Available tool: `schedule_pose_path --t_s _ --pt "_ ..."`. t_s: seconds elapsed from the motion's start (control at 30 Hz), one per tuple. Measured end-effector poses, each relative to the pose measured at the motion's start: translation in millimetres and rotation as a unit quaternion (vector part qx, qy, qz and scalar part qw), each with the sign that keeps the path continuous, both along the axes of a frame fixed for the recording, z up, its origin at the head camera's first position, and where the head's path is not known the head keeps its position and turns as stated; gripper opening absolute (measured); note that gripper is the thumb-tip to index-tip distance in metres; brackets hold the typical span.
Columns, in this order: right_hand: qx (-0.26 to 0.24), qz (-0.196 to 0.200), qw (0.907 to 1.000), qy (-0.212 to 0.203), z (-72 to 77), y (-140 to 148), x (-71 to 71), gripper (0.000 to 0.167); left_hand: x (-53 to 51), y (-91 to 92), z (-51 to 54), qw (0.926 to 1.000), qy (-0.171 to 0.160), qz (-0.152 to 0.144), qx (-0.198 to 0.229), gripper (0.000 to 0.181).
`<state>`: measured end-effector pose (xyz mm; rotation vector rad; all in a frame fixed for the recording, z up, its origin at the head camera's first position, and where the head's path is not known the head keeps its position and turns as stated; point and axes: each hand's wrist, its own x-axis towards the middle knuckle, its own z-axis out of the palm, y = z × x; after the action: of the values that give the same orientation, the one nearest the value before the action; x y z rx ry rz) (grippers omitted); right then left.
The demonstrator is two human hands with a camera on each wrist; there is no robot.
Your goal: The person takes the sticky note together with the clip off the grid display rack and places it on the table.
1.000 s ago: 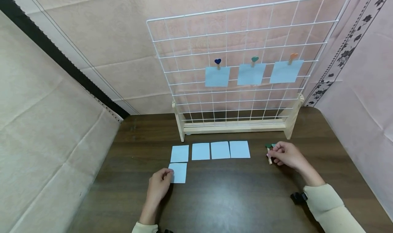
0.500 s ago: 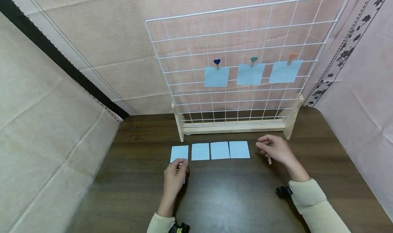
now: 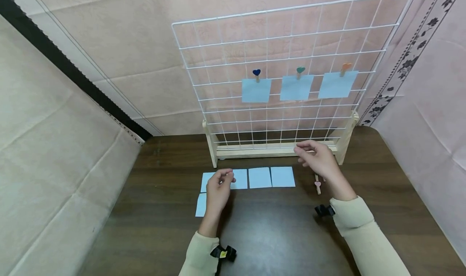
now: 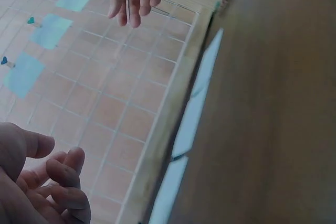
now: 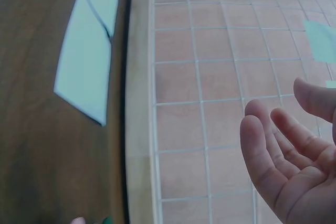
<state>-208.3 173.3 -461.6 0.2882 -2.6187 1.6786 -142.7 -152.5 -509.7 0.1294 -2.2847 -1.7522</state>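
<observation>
My left hand (image 3: 219, 189) hovers above the row of light blue paper squares (image 3: 260, 178), partly covering those at the left end. Its fingers are loosely bent, and the left wrist view finds thumb and fingertips apart with nothing between them. Ahead of the rack's wooden foot, my right hand (image 3: 318, 159) is raised off the table. The right wrist view has that hand's fingers (image 5: 257, 150) relaxed, the palm bare. Beneath it lie small clothespins (image 3: 318, 184), one topped with a pink shape; the hand hides part of them. Another blue square (image 3: 201, 205) lies nearer, half covered by the left forearm.
A white wire grid rack (image 3: 276, 118) stands on a pale wooden base (image 3: 255, 152) at the back of the brown table (image 3: 167, 179). Three blue squares (image 3: 295, 88) hang on it from heart-topped clothespins (image 3: 257, 73). Cloth walls (image 3: 65, 146) enclose the table.
My left hand has left the nearest blue square and moved forward and right, rising. My right hand has come away from the clothespins, leftward and up toward the rack. The squares stay put.
</observation>
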Motion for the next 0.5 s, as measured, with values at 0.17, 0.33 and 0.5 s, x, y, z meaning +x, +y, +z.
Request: schedule_pose_path --t_s 0.17,0.33,0.5 --pt "0.001 0.007 1.0 0.001 9.4 -5 -6.1 0.047 -12.4 5.7 15.7 0.9994 0.002 -0.005 0.034 0.016" --pt "-0.009 0.016 0.9998 0.011 18.8 -12 -13.7 0.044 -28.2 9.6 29.6 0.9987 0.024 -0.009 0.044 0.016" --pt "-0.012 0.021 0.9994 0.023 34.2 -20 -22.8 0.043 -43.7 14.4 43.8 0.9976 0.05 -0.012 0.047 0.021"
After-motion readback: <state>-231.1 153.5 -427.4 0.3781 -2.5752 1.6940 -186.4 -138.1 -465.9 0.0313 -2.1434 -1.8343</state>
